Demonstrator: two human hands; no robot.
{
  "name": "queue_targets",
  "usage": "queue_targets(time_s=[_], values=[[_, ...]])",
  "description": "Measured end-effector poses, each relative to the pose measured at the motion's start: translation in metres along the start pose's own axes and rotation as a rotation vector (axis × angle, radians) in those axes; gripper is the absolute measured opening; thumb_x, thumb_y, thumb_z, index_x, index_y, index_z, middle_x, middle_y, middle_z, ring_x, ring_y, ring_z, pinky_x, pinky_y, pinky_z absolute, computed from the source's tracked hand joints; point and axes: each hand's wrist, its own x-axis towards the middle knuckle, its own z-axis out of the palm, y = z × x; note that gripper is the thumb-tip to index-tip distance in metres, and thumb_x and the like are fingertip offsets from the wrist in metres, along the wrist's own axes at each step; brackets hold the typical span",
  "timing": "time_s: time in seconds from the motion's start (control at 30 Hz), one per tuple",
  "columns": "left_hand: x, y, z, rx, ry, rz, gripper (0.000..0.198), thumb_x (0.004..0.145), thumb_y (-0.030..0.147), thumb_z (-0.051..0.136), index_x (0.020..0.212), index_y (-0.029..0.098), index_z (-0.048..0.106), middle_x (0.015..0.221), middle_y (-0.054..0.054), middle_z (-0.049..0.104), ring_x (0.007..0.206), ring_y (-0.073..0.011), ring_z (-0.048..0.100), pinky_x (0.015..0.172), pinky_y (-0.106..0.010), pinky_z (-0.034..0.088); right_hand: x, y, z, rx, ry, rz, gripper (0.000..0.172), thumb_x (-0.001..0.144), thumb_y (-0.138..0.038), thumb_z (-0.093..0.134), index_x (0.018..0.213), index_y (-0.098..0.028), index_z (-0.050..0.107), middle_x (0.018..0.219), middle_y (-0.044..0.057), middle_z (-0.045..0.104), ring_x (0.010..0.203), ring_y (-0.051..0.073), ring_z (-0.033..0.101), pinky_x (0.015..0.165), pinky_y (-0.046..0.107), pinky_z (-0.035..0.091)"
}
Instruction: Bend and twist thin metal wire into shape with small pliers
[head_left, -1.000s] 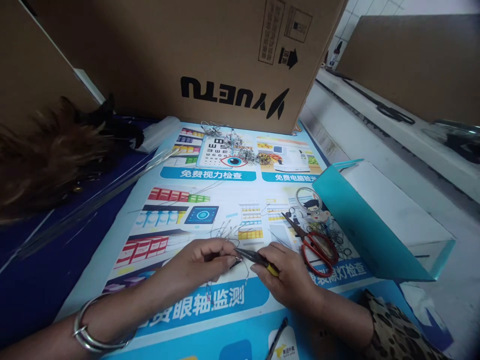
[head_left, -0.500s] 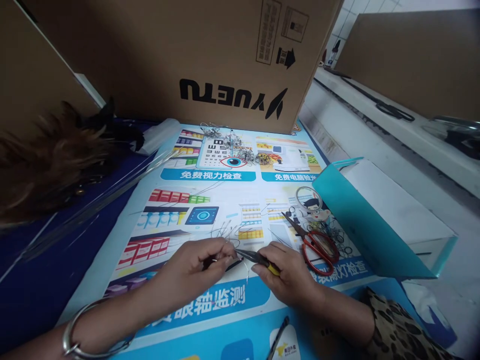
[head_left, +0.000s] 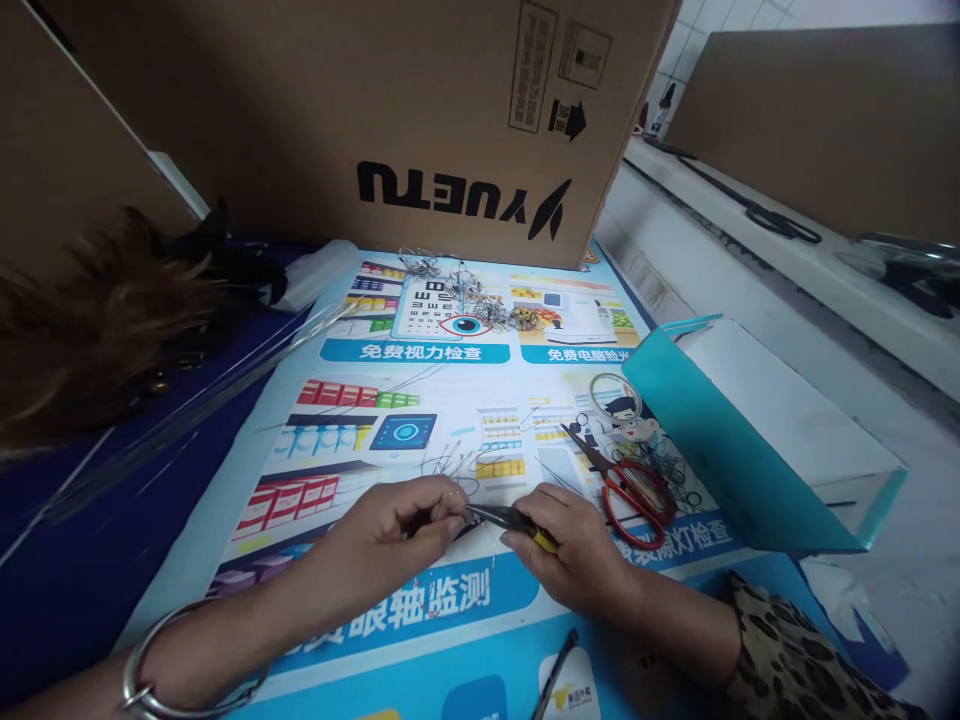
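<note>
Needle-nose pliers (head_left: 499, 515) with yellow and black handles lie in my right hand (head_left: 574, 545), its fingers wrapped round the handles. Their dark tips point left and meet the fingertips of my left hand (head_left: 416, 525). Thumb and fingers of that left hand are pinched together on a thin wire, mostly hidden by the fingers; a small dark piece shows just under them. Beyond my hands lie several loose thin wires (head_left: 450, 460). Scissors with red handles (head_left: 637, 500) rest to the right of my right hand.
Tangled wire pieces (head_left: 491, 312) lie at the back before a big cardboard box (head_left: 465, 110). A wire coil (head_left: 615, 395) sits near the scissors. On the right stands an open teal box (head_left: 697, 450); at left are brown feathers (head_left: 97, 330). A dark thin tool (head_left: 556, 675) lies in front.
The pliers have turned slightly and their tips now sit close against my left fingertips. Both hands stay in almost the same place.
</note>
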Motion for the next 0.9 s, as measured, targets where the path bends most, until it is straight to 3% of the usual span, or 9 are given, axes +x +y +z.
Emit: queue_targets(time_s=[0.7, 0.9], values=[[0.0016, -0.0011, 0.0024, -0.104, -0.092, -0.065, 0.023, 0.083, 0.034, 0.05, 0.075, 0.016, 0.062, 0.063, 0.002, 0.048, 0.058, -0.0112, 0.04, 0.053, -0.022, 0.03, 0.0002, -0.0015, 0.0002, 0.002, -0.007, 0.025, 0.015, 0.086, -0.033, 0.05, 0.08, -0.019, 0.053, 0.078, 0.003, 0.055, 0.072, 0.014, 0.049, 0.06, 0.023, 0.035], [0.0029, -0.0013, 0.0022, -0.151, -0.103, -0.124, 0.024, 0.082, 0.035, 0.051, 0.083, 0.016, 0.066, 0.066, 0.002, 0.054, 0.059, -0.0109, 0.043, 0.053, -0.022, 0.032, 0.0, -0.0015, 0.0014, -0.005, -0.002, 0.031, 0.015, 0.085, -0.033, 0.051, 0.082, -0.018, 0.054, 0.079, 0.003, 0.055, 0.073, 0.014, 0.049, 0.06, 0.023, 0.035]])
